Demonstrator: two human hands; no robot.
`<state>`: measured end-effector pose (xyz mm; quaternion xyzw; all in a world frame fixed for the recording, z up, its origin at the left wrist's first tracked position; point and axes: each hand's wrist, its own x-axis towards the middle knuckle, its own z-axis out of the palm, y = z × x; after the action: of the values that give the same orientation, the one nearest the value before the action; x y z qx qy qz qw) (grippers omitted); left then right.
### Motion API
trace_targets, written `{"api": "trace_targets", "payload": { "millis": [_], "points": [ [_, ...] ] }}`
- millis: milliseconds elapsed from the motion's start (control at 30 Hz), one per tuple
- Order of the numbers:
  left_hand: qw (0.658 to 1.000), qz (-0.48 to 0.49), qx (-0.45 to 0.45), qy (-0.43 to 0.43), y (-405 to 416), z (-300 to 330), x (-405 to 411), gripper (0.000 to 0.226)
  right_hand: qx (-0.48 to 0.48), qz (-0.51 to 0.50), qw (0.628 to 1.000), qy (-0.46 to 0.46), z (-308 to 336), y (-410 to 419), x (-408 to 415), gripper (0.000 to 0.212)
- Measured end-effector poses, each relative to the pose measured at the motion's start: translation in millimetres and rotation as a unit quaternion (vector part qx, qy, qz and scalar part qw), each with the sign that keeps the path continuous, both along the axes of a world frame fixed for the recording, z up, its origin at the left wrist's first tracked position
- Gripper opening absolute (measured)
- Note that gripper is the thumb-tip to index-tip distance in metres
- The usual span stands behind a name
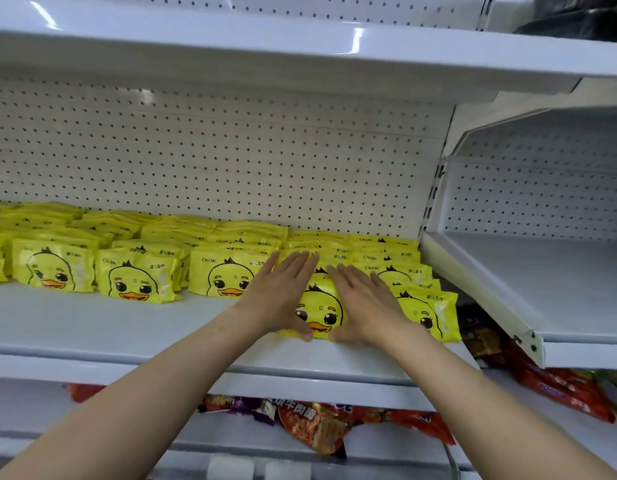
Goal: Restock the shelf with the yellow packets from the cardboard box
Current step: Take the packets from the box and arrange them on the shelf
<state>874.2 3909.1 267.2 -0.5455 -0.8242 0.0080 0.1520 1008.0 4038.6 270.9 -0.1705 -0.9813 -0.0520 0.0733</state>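
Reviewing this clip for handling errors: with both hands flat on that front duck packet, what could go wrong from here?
The left hand and right hand press on the front packet with straight fingers, not gripping it, so it may slip. It lies near the shelf's front edge and could slide off. Pushing it back could also disturb the packets behind, which lean on one another.

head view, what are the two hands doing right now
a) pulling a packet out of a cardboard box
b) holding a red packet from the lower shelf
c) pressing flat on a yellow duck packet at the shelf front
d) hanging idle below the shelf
c: the left hand and the right hand lie with straight fingers on either side of one yellow duck packet near the front of the white shelf; no cardboard box is in view.
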Motion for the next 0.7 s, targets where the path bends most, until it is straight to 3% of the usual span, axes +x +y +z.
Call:
{"api": "trace_targets", "payload": {
  "millis": [300, 700],
  "points": [
    [0.998, -0.004, -0.055, -0.019, 2, 2, -14, 0.14, -0.007, 0.003, 1.0, -0.011, 3, 8, -14, 0.127],
    [1.0, 0.022, -0.013, 0.007, 26, -1, -41, 0.134, 0.023, -0.014, 0.999, 0.033, -2, 25, -44, 0.118]
  ]
}}
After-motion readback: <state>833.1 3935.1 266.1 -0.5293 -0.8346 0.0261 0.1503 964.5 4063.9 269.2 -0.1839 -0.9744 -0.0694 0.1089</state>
